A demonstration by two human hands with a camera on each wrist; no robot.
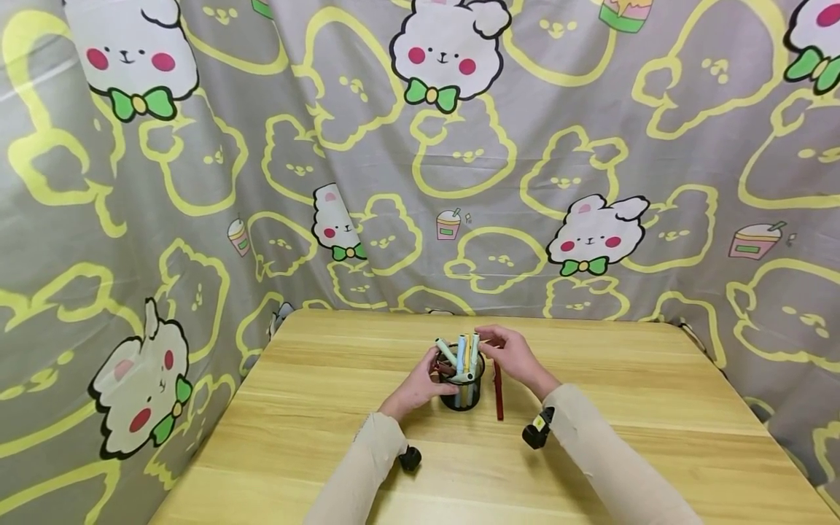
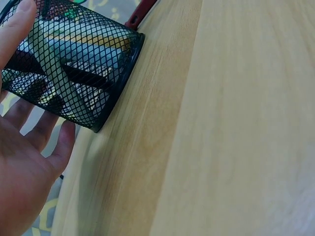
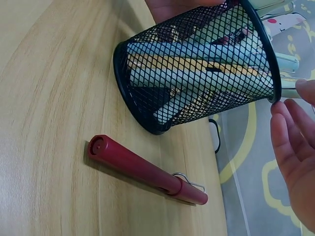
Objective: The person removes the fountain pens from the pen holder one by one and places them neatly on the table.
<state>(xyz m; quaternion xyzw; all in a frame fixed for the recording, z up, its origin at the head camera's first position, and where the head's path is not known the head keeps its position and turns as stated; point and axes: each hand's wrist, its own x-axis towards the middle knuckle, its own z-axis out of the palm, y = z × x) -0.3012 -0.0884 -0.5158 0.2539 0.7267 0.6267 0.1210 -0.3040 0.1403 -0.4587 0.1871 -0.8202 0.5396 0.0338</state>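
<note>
A black wire-mesh pen holder (image 1: 461, 397) stands upright on the table, filled with several pens in light green, blue and yellow. My left hand (image 1: 418, 383) grips the holder from its left side, thumb on the near side and fingers round the back, as the left wrist view shows with the mesh wall (image 2: 74, 64). At the rim's right side my right hand (image 1: 515, 357) pinches the top end of a light green pen (image 3: 289, 92) that stands in the holder. The right index fingertip is out of the right wrist view. A red pen with a metal clip (image 3: 142, 167) lies right of the holder.
The wooden table (image 1: 295, 379) spreads out around the holder. A patterned curtain (image 1: 472, 160) hangs behind the table and along its sides. Small black cameras sit at both wrists, one at the left cuff (image 1: 410, 459) and one at the right (image 1: 537, 430).
</note>
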